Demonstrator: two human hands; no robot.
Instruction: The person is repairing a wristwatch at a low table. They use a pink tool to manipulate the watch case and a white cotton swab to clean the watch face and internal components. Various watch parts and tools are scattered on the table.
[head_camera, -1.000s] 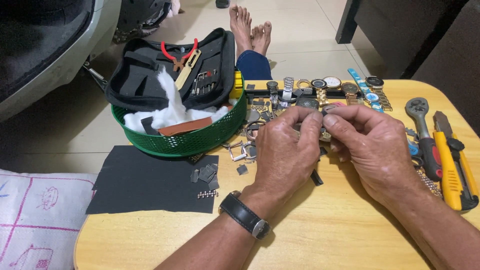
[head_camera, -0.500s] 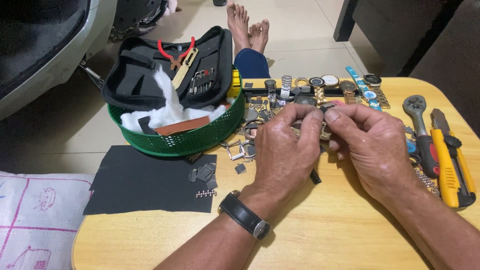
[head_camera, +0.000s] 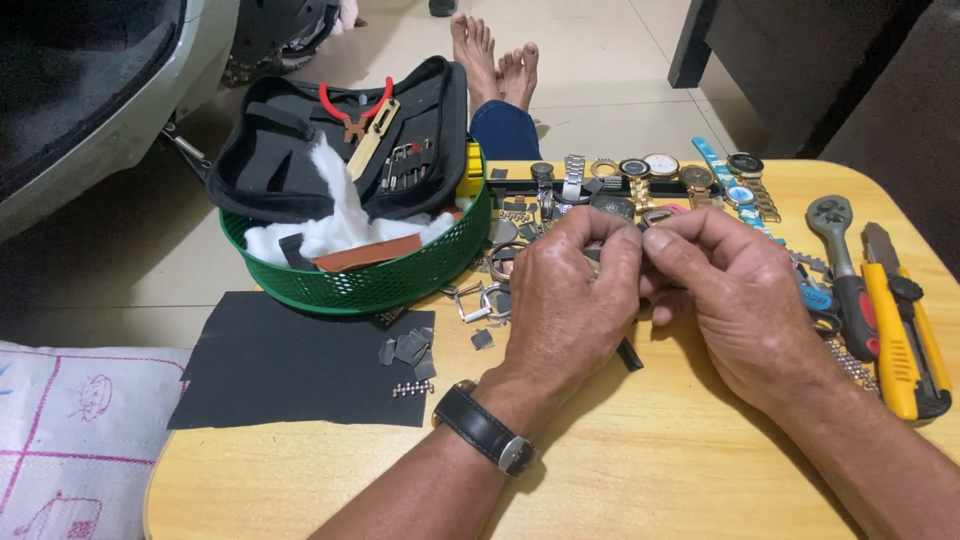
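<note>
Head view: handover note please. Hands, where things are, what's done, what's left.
Left hand and right hand: both raised over the wooden table, fingertips pinched together on a small watch part, mostly hidden by the fingers.
Things: row of watches along the far edge; green basket with an open tool case far left; black mat with small links; ratchet and yellow utility knife on the right.
Done: cannot tell; the part is covered.
Left: the part is still in the hands, not set down.
</note>
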